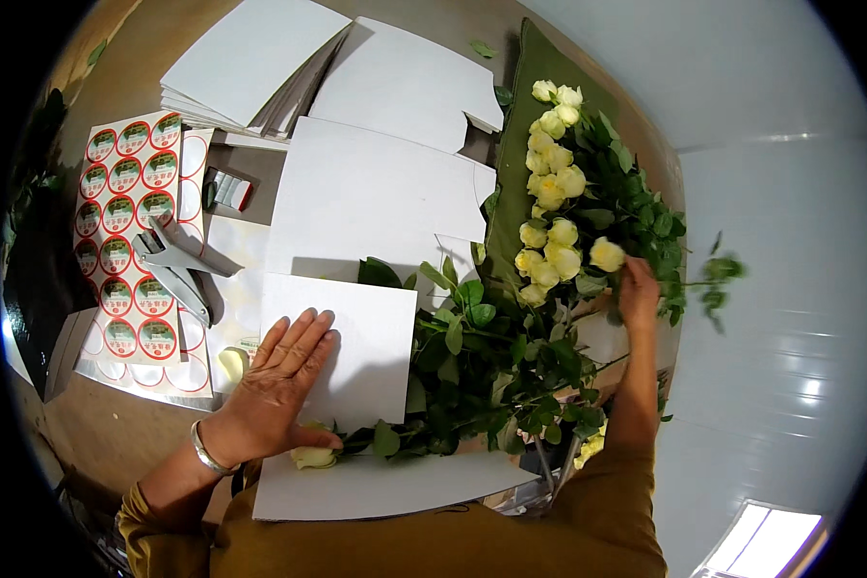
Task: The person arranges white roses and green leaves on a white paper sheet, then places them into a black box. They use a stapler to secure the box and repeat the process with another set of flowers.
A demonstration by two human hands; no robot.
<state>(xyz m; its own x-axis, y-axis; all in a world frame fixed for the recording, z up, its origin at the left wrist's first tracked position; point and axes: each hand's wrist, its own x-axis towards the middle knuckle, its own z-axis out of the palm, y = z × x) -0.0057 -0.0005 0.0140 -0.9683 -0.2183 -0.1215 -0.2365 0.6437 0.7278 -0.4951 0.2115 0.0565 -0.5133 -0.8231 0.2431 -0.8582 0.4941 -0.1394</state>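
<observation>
My left hand [281,387] lies with outstretched fingers on a white cardboard sheet [361,352], its thumb beside a pale rose head [313,459]. Leafy rose stems [472,342] run from under that sheet toward the right, above another white sheet [376,489] at my body. At the right, my right hand [639,289] pinches a pale yellow rose [606,254] just below its bloom. Beside it, a pile of yellow roses [556,173] with dark leaves lies on a green pad [520,77].
White board stacks [250,58] and larger sheets [376,183] lie at the back. Round-sticker sheets [101,183], a grey hand tool [169,270] and a small stamp-like object [228,190] are at left. A pale wall [761,222] stands at right, with leafy stems reaching toward it.
</observation>
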